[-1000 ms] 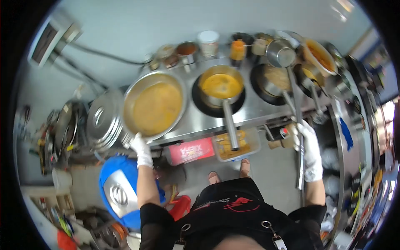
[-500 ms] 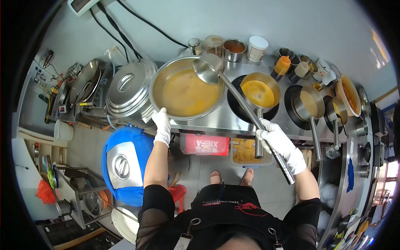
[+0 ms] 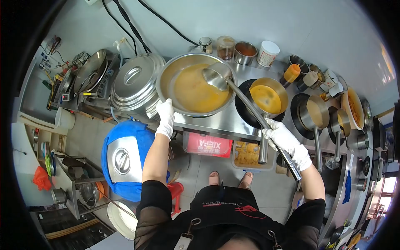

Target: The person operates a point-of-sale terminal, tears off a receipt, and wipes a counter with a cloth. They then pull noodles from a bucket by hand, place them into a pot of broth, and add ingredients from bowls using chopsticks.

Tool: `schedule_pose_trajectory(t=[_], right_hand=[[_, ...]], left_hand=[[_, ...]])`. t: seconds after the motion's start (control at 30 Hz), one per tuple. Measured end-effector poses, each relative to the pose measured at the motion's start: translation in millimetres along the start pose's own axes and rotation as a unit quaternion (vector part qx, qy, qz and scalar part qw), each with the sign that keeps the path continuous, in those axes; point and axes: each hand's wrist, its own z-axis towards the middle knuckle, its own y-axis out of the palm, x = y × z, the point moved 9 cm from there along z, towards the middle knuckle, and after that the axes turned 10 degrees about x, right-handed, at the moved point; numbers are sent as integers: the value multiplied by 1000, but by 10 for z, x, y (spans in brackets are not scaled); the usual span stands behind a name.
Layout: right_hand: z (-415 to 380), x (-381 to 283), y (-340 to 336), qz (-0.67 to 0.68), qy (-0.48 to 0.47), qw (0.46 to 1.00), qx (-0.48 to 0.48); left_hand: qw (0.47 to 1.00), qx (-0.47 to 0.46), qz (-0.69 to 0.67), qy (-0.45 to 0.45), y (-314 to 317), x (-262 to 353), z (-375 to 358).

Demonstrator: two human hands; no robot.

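My left hand (image 3: 165, 116), in a white glove, has its fingers closed on the near left rim of a wide steel basin (image 3: 166, 100). Yellowish broth (image 3: 193, 91) lies in the basin, gathered more toward its right side. In my gloved right hand (image 3: 288, 145) is the handle of a long steel ladle (image 3: 246, 100). The ladle's bowl hangs over the right part of the basin, its lower edge close to the broth. Right of the basin, a saucepan (image 3: 284, 98) of orange-yellow liquid sits on a round black burner, with the ladle handle crossing in front of it.
A lidded steel pot (image 3: 141, 79) stands left of the basin. More saucepans (image 3: 314, 112) line the counter to the right. Jars, a white tub (image 3: 268, 54) and squeeze bottles (image 3: 291, 73) stand along the wall. Below are plastic bins (image 3: 252, 156) and a blue-wrapped container (image 3: 139, 143).
The ladle bowl has moved from the basin's far rim nearer to its middle. My left hand stays at the rim, and the broth has shifted rightward. The whole view has shifted slightly.
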Motion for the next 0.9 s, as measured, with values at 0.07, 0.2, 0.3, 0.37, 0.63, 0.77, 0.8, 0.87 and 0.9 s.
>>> schedule_pose_trajectory(t=[0.07,0.2,0.3,0.37,0.63,0.77,0.8,0.87,0.9], right_hand=[[12,6,-2,8,2,1000,-2],[43,61,31,42,23,999,-15],[73,102,41,58,31,998,-13],[69,104,45,62,33,998,-11],[54,177,49,77,34,996,-18],[-37,215,101,136,60,988,-32],[-67,204,134,194,65,978,-53],[-126,156,151,252,67,963,-71],[-182,127,180,309,87,943,-88]], left_hand=[[1000,-4,10,3,7,-5,20],[999,-6,45,18,31,58,-11],[999,0,38,35,53,69,18],[998,-8,50,26,70,63,26],[997,-16,80,12,189,203,-34],[994,-10,107,19,213,211,6],[993,-13,111,30,223,228,10],[993,-17,110,25,214,225,15],[994,-18,110,18,206,215,2]])
